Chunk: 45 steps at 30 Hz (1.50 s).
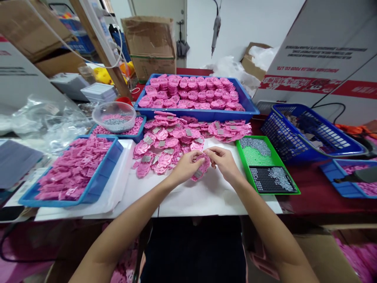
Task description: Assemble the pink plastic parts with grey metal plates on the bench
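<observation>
Over the white work surface, my left hand [188, 163] is closed on the edge of a pink plastic part [203, 168] with a grey metal-looking plate on it. My right hand [223, 160] meets it from the other side, thumb and forefinger pinched at the part's upper edge. Whatever small thing those fingertips hold is hidden. Just beyond the hands lies a loose heap of similar pink parts [165, 146], many with grey plates. To the right of my right hand stands a green tray [246, 180] with small metal pieces and a black perforated plate [262, 177].
Behind the heap, a blue tray [194, 114] holds stacked pink parts. At left are a blue bin [100, 188] of pink pieces and a clear bowl [113, 118] of small metal pieces. A blue basket [318, 133] stands at right. A powered screwdriver [216, 31] hangs above.
</observation>
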Each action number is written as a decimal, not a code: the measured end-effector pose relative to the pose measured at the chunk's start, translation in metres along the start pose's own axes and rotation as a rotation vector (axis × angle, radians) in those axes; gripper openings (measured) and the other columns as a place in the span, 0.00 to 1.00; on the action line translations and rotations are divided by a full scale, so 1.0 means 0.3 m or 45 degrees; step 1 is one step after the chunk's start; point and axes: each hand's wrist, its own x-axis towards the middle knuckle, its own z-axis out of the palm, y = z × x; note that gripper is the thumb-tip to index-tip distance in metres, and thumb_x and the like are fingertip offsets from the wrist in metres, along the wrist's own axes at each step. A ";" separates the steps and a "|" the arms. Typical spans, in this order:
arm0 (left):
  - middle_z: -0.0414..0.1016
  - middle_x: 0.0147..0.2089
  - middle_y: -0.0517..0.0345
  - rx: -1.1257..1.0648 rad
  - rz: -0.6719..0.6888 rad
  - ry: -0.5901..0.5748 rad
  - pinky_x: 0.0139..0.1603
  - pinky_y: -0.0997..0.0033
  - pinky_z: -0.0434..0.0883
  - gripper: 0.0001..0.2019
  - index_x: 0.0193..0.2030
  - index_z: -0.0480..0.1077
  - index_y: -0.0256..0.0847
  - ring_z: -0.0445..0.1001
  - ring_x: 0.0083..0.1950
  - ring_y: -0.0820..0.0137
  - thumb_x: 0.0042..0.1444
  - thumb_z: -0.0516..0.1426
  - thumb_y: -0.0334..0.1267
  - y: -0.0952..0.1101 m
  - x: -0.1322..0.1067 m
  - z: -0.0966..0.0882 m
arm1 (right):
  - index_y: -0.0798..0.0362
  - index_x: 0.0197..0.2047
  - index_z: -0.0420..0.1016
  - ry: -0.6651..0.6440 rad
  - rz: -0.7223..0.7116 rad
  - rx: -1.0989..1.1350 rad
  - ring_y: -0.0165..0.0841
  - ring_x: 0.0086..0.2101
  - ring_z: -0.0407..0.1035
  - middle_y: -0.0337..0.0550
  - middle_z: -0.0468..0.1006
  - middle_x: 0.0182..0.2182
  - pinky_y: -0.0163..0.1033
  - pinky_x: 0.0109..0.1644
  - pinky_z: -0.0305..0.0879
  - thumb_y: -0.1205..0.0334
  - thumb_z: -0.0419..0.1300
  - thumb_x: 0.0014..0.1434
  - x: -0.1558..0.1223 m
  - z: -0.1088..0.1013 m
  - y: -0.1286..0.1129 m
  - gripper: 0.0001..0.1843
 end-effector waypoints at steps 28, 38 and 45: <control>0.80 0.41 0.54 0.359 0.301 0.187 0.45 0.65 0.72 0.09 0.45 0.72 0.43 0.77 0.41 0.64 0.70 0.52 0.41 -0.018 -0.009 0.019 | 0.51 0.35 0.79 0.141 0.136 0.374 0.30 0.28 0.68 0.37 0.76 0.29 0.37 0.32 0.68 0.45 0.73 0.49 -0.010 0.075 0.034 0.19; 0.76 0.32 0.58 0.424 0.412 0.163 0.41 0.68 0.69 0.10 0.39 0.71 0.42 0.73 0.34 0.69 0.69 0.50 0.38 0.014 -0.015 -0.006 | 0.52 0.34 0.79 0.018 -0.193 -0.148 0.30 0.29 0.64 0.39 0.75 0.28 0.38 0.33 0.61 0.48 0.69 0.58 0.015 0.020 -0.011 0.15; 0.78 0.36 0.56 -0.057 0.053 0.098 0.31 0.71 0.74 0.08 0.39 0.72 0.39 0.76 0.27 0.72 0.66 0.54 0.39 0.014 0.014 -0.005 | 0.52 0.34 0.76 -0.063 -0.260 -0.413 0.31 0.28 0.65 0.39 0.74 0.28 0.39 0.34 0.61 0.50 0.65 0.62 0.058 0.004 -0.079 0.14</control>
